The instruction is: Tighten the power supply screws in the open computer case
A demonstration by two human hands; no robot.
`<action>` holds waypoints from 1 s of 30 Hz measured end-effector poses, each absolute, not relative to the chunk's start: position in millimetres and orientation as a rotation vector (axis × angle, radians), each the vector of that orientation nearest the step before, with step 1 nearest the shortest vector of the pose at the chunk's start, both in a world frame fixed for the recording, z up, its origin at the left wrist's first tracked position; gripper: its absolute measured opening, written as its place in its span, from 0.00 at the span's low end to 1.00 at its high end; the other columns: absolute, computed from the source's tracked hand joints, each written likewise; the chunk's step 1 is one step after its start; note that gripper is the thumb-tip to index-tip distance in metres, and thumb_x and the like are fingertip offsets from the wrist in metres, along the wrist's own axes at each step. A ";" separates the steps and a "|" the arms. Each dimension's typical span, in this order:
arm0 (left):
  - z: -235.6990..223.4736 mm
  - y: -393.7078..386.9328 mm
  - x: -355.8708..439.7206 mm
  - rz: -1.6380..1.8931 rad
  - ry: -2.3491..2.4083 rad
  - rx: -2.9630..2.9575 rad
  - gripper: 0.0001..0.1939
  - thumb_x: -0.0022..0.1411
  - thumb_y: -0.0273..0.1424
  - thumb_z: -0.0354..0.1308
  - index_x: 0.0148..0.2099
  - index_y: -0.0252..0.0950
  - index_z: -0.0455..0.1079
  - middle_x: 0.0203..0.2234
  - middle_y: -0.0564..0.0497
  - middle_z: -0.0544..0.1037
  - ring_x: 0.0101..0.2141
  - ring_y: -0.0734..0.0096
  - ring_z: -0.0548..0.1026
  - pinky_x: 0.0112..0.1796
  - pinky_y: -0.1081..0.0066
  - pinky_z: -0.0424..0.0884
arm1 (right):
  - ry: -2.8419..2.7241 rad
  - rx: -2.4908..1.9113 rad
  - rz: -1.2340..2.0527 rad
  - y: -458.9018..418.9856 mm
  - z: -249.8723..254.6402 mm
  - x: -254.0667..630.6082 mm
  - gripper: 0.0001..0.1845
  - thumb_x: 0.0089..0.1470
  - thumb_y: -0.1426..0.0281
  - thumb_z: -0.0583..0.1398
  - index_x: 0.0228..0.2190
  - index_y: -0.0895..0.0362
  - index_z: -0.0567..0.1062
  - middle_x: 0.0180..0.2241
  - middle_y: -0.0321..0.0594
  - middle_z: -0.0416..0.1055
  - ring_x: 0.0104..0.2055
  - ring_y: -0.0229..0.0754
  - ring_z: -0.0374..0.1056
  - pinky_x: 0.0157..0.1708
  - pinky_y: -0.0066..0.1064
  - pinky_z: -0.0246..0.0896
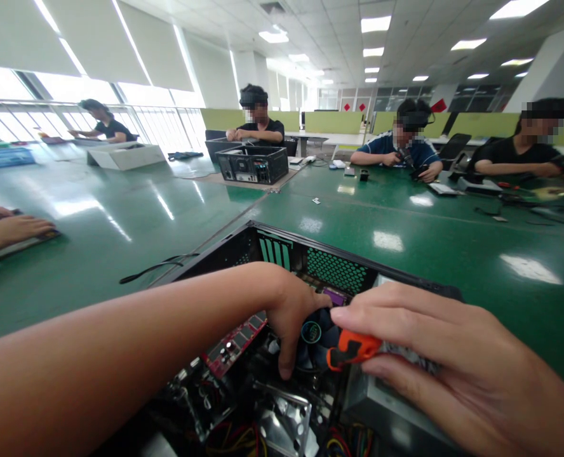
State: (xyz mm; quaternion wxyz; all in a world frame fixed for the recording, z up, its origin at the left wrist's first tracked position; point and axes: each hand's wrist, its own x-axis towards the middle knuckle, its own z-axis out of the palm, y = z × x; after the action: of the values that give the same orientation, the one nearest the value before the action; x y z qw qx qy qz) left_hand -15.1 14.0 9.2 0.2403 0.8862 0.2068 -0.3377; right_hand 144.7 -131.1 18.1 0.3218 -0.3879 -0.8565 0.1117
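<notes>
An open black computer case (339, 257) lies on the green table in front of me, its red motherboard (234, 339) and round cooler fan (317, 333) exposed. My left hand (291, 314) reaches into the case, fingers curled down against the fan. My right hand (453, 362) is wrapped round an orange-handled screwdriver (353, 348), whose tip points at the fan beside my left fingers. Coloured cables (237, 438) bunch at the bottom of the case.
The green table (120, 235) stretches away. A second black computer case (253, 164) and a white box (126, 155) sit farther back. Several seated people work at the far side. Another person's hands (6, 228) rest at the left edge. A black cable (153, 268) lies left of my case.
</notes>
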 end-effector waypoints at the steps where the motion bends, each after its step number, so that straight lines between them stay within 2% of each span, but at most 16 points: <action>1: 9.0 14.5 -14.8 -0.933 0.543 2.413 0.49 0.27 0.32 0.67 0.58 0.43 0.60 0.52 0.52 0.70 0.53 0.52 0.65 0.52 0.64 0.61 | -2.250 -1.068 0.266 -132.0 16.3 145.2 0.21 0.57 0.73 0.56 0.52 0.48 0.64 0.49 0.31 0.69 0.51 0.32 0.64 0.53 0.23 0.56; 3: 8.3 14.7 -14.4 -0.938 0.504 2.392 0.46 0.28 0.32 0.67 0.56 0.44 0.62 0.50 0.54 0.72 0.52 0.53 0.66 0.52 0.66 0.61 | -2.254 -1.159 0.233 -133.8 13.9 146.5 0.23 0.57 0.72 0.55 0.53 0.45 0.62 0.52 0.28 0.66 0.53 0.32 0.62 0.55 0.24 0.55; 5: 8.0 14.0 -14.2 -0.948 0.486 2.389 0.47 0.29 0.32 0.67 0.57 0.43 0.60 0.51 0.53 0.70 0.52 0.55 0.65 0.52 0.67 0.60 | -2.248 -1.161 0.247 -134.5 14.1 147.2 0.23 0.56 0.72 0.56 0.53 0.44 0.62 0.52 0.28 0.67 0.53 0.33 0.63 0.54 0.25 0.57; 10: 8.5 11.9 -14.7 -0.970 0.621 2.432 0.61 0.27 0.39 0.69 0.64 0.37 0.45 0.57 0.45 0.64 0.53 0.50 0.64 0.52 0.63 0.61 | -2.180 -1.103 0.403 -132.7 22.0 145.0 0.16 0.51 0.72 0.60 0.43 0.49 0.67 0.39 0.29 0.72 0.41 0.33 0.69 0.40 0.20 0.64; 15: 8.3 13.7 -15.6 -0.947 0.548 2.366 0.57 0.28 0.34 0.67 0.63 0.40 0.49 0.54 0.49 0.68 0.51 0.53 0.67 0.50 0.66 0.62 | -2.174 -1.172 0.368 -135.0 25.5 147.5 0.17 0.56 0.74 0.54 0.47 0.47 0.65 0.47 0.31 0.69 0.48 0.34 0.66 0.47 0.22 0.62; 20: 12.1 10.8 -15.2 -0.907 0.732 2.410 0.63 0.23 0.33 0.68 0.65 0.40 0.45 0.57 0.44 0.64 0.54 0.47 0.64 0.51 0.58 0.61 | -1.899 -1.366 0.108 -129.8 20.4 157.9 0.19 0.58 0.71 0.53 0.50 0.44 0.64 0.48 0.30 0.68 0.47 0.37 0.67 0.45 0.25 0.62; 24: 14.9 9.7 -14.6 -0.900 0.720 2.423 0.64 0.22 0.33 0.68 0.65 0.42 0.44 0.58 0.45 0.61 0.55 0.47 0.62 0.51 0.58 0.61 | -1.835 -1.424 0.017 -117.9 14.1 163.2 0.19 0.58 0.70 0.53 0.51 0.46 0.64 0.47 0.33 0.69 0.46 0.40 0.67 0.42 0.28 0.62; 30: 16.6 8.7 -14.4 -1.020 0.710 2.469 0.65 0.26 0.34 0.67 0.66 0.39 0.37 0.60 0.42 0.57 0.56 0.50 0.60 0.52 0.59 0.59 | -1.938 -1.397 0.017 -113.1 12.2 162.3 0.18 0.58 0.72 0.52 0.50 0.49 0.64 0.46 0.35 0.69 0.46 0.40 0.67 0.44 0.30 0.62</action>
State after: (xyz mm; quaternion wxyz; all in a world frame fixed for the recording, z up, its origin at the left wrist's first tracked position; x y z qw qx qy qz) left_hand -14.4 8.7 16.6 0.1876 0.8774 0.2522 -0.3626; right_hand 162.3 -113.1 12.2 0.3676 -0.5438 -0.7544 0.0066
